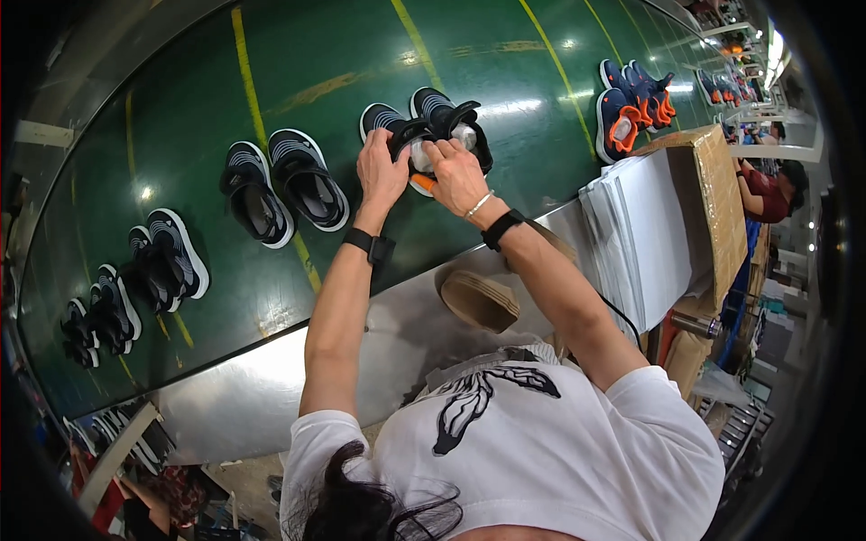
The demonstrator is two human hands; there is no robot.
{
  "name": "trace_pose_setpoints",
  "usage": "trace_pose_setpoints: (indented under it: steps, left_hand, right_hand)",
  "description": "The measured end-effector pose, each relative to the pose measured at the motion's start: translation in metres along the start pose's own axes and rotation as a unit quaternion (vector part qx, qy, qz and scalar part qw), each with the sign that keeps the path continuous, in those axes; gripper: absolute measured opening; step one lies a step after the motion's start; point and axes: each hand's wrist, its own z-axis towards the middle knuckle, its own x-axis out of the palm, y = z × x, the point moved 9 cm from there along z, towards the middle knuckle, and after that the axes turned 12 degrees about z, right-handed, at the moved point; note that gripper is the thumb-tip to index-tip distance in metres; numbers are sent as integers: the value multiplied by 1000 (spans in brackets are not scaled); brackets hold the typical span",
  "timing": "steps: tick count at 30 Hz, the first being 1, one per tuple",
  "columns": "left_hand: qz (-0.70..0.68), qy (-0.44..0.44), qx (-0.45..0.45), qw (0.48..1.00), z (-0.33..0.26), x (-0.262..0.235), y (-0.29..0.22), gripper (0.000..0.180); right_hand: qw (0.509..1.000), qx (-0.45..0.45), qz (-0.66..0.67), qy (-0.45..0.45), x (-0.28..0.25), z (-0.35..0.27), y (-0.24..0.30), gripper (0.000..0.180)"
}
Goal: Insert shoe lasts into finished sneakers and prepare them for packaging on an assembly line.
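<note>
– Since I'm running this rig remotely, where's the black shoe (382,118)?
– Right under both hands lol. From my end, left hand (384,169) is gripping its side, right hand (458,177) is by the orange piece (423,184) at its opening, can't tell if grasping. Matching shoe (436,103)'s just beyond the right.

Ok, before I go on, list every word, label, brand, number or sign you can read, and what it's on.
None can be read.
White T-shirt: black line drawing, no legible words.
Navy-and-orange sneakers: any markings too small to read.
Black-and-white striped sneakers: any lettering too small to read.
Cardboard box: no legible print.
Far background: too small and blurred.
</note>
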Motion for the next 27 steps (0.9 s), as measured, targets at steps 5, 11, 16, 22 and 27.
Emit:
trace_pose_setpoints:
  steps: [5,11,16,22,27]
  left_hand:
    - [-55,-3,-14,998,2,4,4,28]
    - [-28,9,-17,999,1,9,-3,30]
    - [-17,-60,-53,997,-1,-17,8,34]
    - [-31,57,27,998,7,28,-9,23]
    - [-3,-23,49,999,1,34,-50,48]
  right_hand:
    - [994,66,87,13,0,13,-30,16]
    - [991,111,69,-33,16,10,-37,28]
    - [987,53,146,37,-2,-15,-5,47]
    - [957,18,-66,282,52,-2,-35,38]
    - [971,16,-65,228,53,-18,-61,23]
